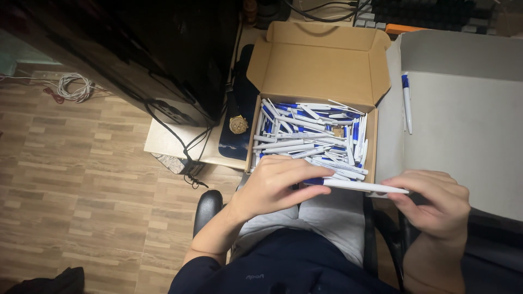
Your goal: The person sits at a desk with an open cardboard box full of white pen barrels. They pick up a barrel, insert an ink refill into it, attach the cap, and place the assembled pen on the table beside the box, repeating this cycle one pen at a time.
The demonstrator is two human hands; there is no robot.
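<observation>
My left hand (278, 185) and my right hand (433, 201) hold one white pen with a blue part (359, 186) level between them, just in front of me. The left fingers grip its blue end, the right fingertips pinch its tip. Behind the pen stands an open cardboard box (318, 65) holding several white and blue pens (310, 133). One more pen of the same kind (406, 103) lies alone in a grey open box (463, 125) on the right.
A dark blue case with a gold emblem (238, 124) lies left of the cardboard box. A black computer tower (136, 49) with cables stands at the left on a low table. A keyboard (425, 13) is at the far edge. My chair's armrest (207, 209) is below left.
</observation>
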